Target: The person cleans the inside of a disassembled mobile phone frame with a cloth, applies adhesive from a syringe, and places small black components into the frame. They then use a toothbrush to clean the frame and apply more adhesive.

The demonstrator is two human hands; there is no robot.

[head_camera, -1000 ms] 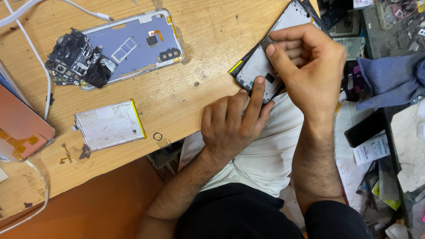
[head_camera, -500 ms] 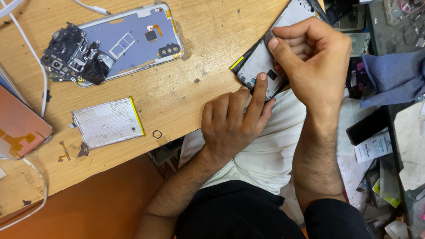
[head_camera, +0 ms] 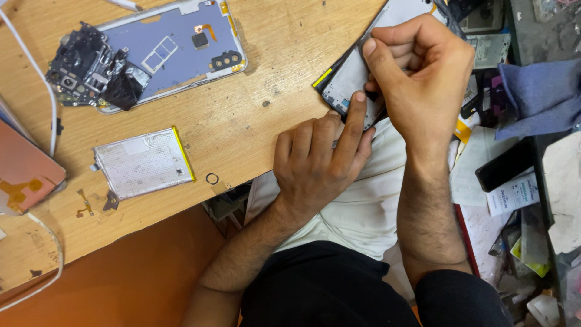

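Far left edge of the wooden tabletop (head_camera: 254,130): a pink flat phone back cover (head_camera: 24,172) w/ a white cable (head_camera: 42,79) running past it. Next, top left, a light-blue phone rear housing w/ silver rim (head_camera: 175,51) lies flat, and a black cluster of circuit board parts (head_camera: 91,69) sits on its left end. Below that, a flat silver battery pack w/ yellow edge strip (head_camera: 142,163) lies on the wood, well apart from the hands; a small black ring (head_camera: 212,178) sits just beside its lower right corner, near the tabletop edge. Centre: left hand (head_camera: 318,160) rests palm down at the tabletop edge, index finger stretched up & pressing on the lower end of an opened dark phone frame w/ pale inner plate (head_camera: 348,79); other fingers (head_camera: 302,136) half curled, not wrapped round anything. The phone frame sits tilted at the tabletop's right edge, partly overhanging it, a yellow tab showing at its left corner. Right hand (head_camera: 423,72) is above & to the right, fingers curled tight over the frame's right side, thumb laid along its face – it grips the frame, though what's under the curled fingers can't be made out. Below the hands, white cloth (head_camera: 357,212) over the person's lap. Far right: a blue-grey rag (head_camera: 538,97), a black flat device (head_camera: 505,163), papers & clutter.
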